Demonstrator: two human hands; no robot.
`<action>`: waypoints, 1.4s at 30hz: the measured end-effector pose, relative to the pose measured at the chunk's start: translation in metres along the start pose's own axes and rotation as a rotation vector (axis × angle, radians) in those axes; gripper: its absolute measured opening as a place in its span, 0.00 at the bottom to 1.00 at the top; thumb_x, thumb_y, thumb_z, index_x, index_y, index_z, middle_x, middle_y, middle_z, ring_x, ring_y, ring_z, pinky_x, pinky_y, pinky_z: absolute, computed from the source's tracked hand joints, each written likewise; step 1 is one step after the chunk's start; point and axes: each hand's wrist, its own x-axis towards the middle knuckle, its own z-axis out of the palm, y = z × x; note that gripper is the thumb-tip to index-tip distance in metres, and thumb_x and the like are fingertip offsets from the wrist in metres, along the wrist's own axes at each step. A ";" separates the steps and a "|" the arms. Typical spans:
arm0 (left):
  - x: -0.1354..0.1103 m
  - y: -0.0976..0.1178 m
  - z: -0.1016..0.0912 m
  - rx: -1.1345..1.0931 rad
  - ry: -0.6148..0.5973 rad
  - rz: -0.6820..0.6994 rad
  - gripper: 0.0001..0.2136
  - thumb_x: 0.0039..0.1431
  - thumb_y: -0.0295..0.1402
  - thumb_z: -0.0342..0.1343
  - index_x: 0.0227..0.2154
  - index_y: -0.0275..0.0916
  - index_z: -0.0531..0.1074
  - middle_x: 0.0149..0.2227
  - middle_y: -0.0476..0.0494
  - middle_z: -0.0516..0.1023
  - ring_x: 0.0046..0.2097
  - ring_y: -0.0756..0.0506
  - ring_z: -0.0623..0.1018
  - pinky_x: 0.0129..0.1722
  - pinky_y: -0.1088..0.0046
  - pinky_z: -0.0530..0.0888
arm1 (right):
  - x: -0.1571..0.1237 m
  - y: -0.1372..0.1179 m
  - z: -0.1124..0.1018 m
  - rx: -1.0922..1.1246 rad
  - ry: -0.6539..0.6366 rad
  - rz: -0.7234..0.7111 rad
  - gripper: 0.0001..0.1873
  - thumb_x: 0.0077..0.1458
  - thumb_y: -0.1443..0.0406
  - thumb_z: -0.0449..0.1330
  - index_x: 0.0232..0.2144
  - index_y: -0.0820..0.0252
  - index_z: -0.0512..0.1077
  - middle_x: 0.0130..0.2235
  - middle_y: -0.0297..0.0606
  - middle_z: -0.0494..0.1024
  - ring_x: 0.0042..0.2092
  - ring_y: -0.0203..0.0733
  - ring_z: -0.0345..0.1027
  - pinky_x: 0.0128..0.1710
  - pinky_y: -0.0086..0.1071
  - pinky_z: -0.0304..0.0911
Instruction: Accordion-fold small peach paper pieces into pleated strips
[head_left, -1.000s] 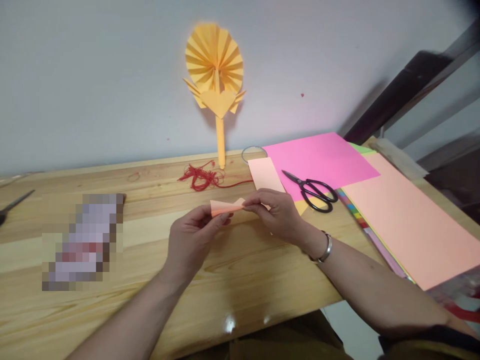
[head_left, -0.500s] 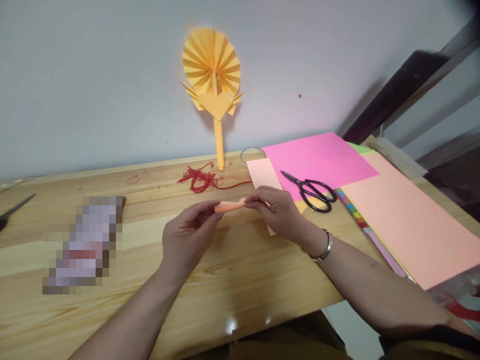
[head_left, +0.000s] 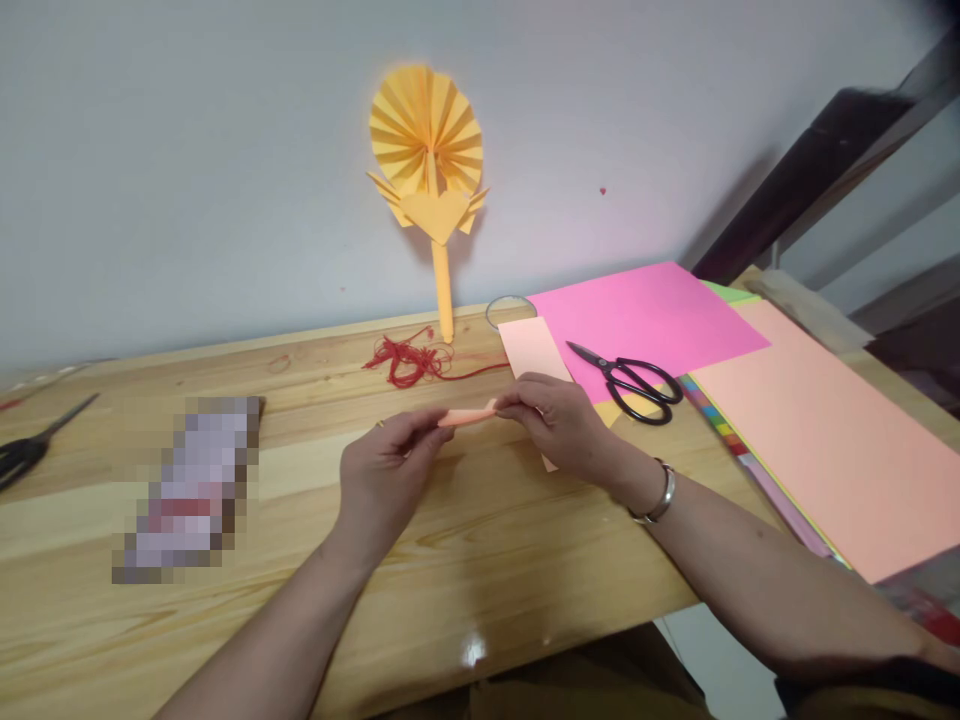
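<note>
Between my two hands is a narrow folded strip of peach paper, held above the wooden table. My left hand pinches its left end between thumb and fingers. The right end is gripped by the fingertips of my right hand, which wears a bracelet at the wrist. Partly hidden behind my right hand lies a flat peach paper strip. Black-handled scissors rest just beyond that hand, on pink paper.
A yellow pleated paper fan with a rolled handle leans on the wall. Tangled red cord lies at its foot. Peach sheets are stacked at right. A pixelated object and more scissors lie at left.
The view has turned slightly left, so more of the left-hand scissors shows. The paper strip in my hands now looks a little narrower; both hands keep their pinch on it.
</note>
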 end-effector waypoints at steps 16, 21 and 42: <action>-0.001 -0.002 0.001 0.018 -0.012 0.014 0.07 0.49 0.38 0.60 0.32 0.46 0.78 0.30 0.52 0.81 0.31 0.49 0.77 0.34 0.74 0.74 | 0.000 0.000 0.000 -0.002 0.000 -0.001 0.06 0.56 0.71 0.55 0.32 0.61 0.72 0.31 0.37 0.74 0.34 0.36 0.68 0.35 0.29 0.64; -0.001 0.001 0.000 0.013 -0.011 0.009 0.07 0.49 0.38 0.60 0.31 0.46 0.78 0.30 0.52 0.81 0.31 0.48 0.78 0.34 0.73 0.74 | -0.001 0.000 0.000 -0.004 -0.006 0.010 0.06 0.57 0.70 0.55 0.32 0.60 0.72 0.31 0.36 0.74 0.35 0.36 0.68 0.35 0.29 0.64; -0.002 -0.002 0.001 -0.009 -0.034 0.016 0.06 0.50 0.38 0.59 0.31 0.46 0.77 0.30 0.53 0.80 0.31 0.49 0.77 0.36 0.73 0.73 | -0.001 0.000 0.001 -0.020 -0.013 0.009 0.05 0.56 0.71 0.56 0.31 0.61 0.72 0.30 0.35 0.73 0.33 0.35 0.67 0.34 0.28 0.63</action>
